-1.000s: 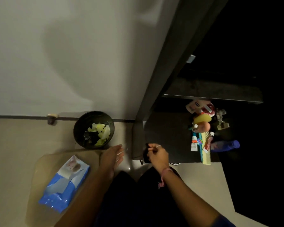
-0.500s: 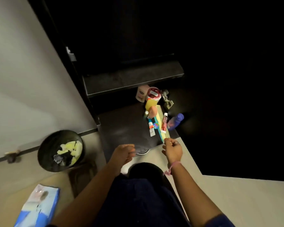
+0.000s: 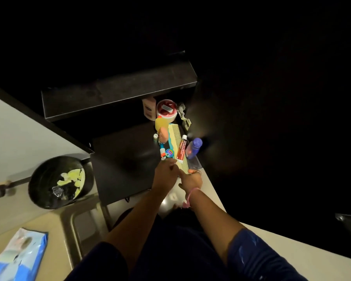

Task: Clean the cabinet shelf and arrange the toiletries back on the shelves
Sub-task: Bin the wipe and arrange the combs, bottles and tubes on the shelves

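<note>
Toiletries lie in a row on the right of the dark lower shelf (image 3: 126,159): a pale yellow comb (image 3: 175,134), a red-and-white tube (image 3: 181,148) on it, a blue bottle (image 3: 194,148), a small blue tin (image 3: 169,153), a red-lidded jar (image 3: 166,110) and a pink-white bottle (image 3: 149,109). My right hand (image 3: 190,178) pinches the comb's near end between thumb and fingers. Just to its left, my left hand (image 3: 165,173) curls its fingers at the comb's near left corner; its grip is hidden. The upper shelf (image 3: 118,92) is bare and dark.
A black bin (image 3: 59,181) holding yellow used wipes stands on the floor at left. A blue wipes pack (image 3: 18,256) lies at the bottom left. A metal fitting (image 3: 183,116) sits behind the comb. The cabinet's right side is in darkness.
My left hand has moved right and forward to meet my right hand at the comb's near end. The view has swung toward the shelf.
</note>
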Demonstrator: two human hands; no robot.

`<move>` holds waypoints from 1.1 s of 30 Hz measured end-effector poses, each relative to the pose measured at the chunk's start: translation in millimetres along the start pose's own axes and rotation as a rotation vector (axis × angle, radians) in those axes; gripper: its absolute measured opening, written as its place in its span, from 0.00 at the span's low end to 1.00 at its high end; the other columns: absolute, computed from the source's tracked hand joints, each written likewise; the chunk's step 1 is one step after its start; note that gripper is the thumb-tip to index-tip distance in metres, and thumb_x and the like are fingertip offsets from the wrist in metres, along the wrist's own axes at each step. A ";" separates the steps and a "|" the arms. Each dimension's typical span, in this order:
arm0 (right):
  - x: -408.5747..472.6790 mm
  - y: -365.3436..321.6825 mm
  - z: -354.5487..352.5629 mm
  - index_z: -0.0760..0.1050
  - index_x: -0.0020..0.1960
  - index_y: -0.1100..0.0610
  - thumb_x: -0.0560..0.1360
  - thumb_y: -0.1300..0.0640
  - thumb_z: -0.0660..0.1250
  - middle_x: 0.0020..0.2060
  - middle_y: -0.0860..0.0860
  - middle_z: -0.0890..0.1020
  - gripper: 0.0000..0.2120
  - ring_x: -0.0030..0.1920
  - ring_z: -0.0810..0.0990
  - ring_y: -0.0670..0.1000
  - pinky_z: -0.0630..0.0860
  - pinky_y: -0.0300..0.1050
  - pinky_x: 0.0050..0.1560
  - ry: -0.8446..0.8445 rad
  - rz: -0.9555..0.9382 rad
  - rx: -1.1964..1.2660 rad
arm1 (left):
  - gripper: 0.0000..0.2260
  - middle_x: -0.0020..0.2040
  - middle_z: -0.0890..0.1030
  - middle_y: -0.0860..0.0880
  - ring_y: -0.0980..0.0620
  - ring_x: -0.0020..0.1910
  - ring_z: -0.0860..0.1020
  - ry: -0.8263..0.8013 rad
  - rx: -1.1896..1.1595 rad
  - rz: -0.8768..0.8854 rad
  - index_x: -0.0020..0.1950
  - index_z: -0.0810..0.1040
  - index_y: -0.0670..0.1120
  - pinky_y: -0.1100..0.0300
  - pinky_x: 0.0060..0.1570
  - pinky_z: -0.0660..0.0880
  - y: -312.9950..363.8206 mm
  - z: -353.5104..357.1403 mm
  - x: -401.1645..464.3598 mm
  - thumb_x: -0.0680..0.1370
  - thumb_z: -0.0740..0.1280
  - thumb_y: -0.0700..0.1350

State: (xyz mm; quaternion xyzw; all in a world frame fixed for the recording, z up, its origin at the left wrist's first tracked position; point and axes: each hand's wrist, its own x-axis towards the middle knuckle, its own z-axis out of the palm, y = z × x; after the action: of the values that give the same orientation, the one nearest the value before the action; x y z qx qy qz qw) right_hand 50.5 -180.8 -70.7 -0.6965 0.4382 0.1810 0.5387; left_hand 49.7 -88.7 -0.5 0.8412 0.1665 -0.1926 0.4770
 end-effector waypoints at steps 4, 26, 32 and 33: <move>17.7 7.8 3.4 0.70 0.43 0.52 0.61 0.52 0.77 0.49 0.57 0.81 0.18 0.49 0.81 0.58 0.80 0.58 0.50 -0.046 0.092 0.126 | 0.19 0.70 0.68 0.41 0.45 0.70 0.66 -0.068 0.271 0.123 0.70 0.67 0.40 0.53 0.70 0.65 -2.4 14.5 15.1 0.79 0.59 0.41; -53.3 2.6 -43.1 0.76 0.46 0.58 0.72 0.67 0.67 0.36 0.54 0.78 0.06 0.36 0.75 0.49 0.75 0.41 0.38 -0.202 0.348 0.444 | 0.17 0.71 0.65 0.41 0.42 0.71 0.61 -0.179 0.913 0.329 0.65 0.71 0.41 0.46 0.68 0.64 8.7 35.3 24.5 0.80 0.57 0.47; -77.8 20.3 -52.4 0.76 0.51 0.58 0.72 0.64 0.70 0.37 0.53 0.79 0.09 0.33 0.73 0.46 0.74 0.35 0.32 -0.275 0.328 0.571 | 0.20 0.74 0.61 0.40 0.41 0.71 0.62 -0.112 0.735 0.321 0.69 0.67 0.37 0.50 0.69 0.61 12.6 21.1 16.4 0.81 0.54 0.45; -80.9 22.4 -53.7 0.75 0.53 0.59 0.72 0.65 0.70 0.38 0.53 0.79 0.11 0.33 0.73 0.45 0.75 0.34 0.30 -0.277 0.319 0.595 | 0.19 0.74 0.61 0.39 0.41 0.72 0.61 -0.118 0.695 0.326 0.69 0.67 0.36 0.51 0.70 0.59 11.7 17.0 14.6 0.81 0.54 0.44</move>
State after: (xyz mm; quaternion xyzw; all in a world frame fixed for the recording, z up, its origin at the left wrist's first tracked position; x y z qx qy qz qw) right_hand -23.9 -196.9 -6.4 -0.4009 0.4975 0.2200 0.7371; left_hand 65.0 -107.8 -6.9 0.9556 -0.0725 -0.2071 0.1966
